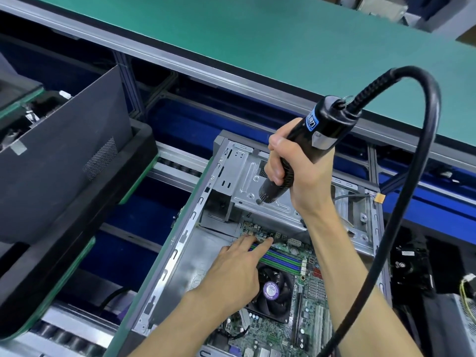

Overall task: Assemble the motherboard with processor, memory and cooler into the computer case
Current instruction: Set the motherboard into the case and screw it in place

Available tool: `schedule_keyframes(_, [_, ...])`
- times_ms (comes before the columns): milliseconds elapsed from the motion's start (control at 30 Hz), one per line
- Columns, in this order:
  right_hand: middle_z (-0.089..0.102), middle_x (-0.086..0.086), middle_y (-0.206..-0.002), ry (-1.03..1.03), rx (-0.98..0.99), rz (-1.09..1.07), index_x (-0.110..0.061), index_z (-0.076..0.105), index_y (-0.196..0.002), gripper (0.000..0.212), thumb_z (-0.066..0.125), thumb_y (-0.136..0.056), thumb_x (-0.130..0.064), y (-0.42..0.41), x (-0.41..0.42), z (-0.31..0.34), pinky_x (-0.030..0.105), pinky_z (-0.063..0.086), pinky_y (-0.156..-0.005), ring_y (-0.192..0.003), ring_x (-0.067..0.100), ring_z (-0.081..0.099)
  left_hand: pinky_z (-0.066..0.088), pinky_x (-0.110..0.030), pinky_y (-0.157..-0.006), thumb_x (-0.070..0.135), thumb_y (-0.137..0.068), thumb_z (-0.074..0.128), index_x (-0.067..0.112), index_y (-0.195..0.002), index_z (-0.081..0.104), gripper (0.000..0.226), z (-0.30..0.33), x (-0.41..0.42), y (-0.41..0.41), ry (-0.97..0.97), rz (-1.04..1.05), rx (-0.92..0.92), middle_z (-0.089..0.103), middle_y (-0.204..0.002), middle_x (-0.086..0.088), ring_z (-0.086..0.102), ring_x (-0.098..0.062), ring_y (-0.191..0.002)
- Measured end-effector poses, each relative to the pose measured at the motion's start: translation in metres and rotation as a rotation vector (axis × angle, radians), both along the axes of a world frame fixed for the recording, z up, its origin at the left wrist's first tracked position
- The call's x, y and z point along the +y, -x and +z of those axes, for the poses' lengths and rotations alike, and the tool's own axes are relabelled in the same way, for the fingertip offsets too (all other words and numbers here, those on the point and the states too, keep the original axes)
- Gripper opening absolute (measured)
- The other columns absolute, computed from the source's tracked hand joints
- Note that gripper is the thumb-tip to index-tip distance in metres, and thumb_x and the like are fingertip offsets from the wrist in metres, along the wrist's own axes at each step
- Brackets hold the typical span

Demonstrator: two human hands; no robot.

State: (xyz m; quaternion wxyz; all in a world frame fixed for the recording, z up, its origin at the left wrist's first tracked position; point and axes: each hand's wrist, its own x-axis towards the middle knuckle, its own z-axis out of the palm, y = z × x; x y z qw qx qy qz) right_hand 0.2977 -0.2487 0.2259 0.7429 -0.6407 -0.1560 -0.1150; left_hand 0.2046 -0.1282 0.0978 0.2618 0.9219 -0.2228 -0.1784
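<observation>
Motherboard point(296, 300) lies in computer case point(180, 243), far edge under left hand point(237, 269), fingers spread flat, gripping nothing. Right hand point(296, 171) clenches electric screwdriver point(306, 140). Board likely stiff, light, fragile: press bare edges only.

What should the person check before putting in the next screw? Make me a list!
1. Motherboard lies inside the computer case: ok.
2. Right hand has a firm grip on the electric screwdriver: ok.
3. Left hand fingertips press the board's far edge: ok.
4. Driver tip over the screw hole: not ok, held high.
5. Screw on the bit: cannot tell.
6. Cable clear of the board: ok.
</observation>
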Motion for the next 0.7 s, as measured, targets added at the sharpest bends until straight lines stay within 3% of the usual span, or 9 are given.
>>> schedule_keyframes(700, [0.044,0.0,-0.046,0.01,0.083,0.024,-0.016,0.059,-0.069,0.018,0.066,-0.085,-0.019,-0.009,0.003,-0.011,0.027,0.036,-0.048,-0.038,0.021,0.035,0.02,-0.04,-0.121,0.005,-0.094,0.04,0.033,-0.158,0.013,0.076,-0.004,-0.002,-0.001,-0.008,0.002,0.003,0.023,-0.162,-0.005,0.015,-0.018,-0.15])
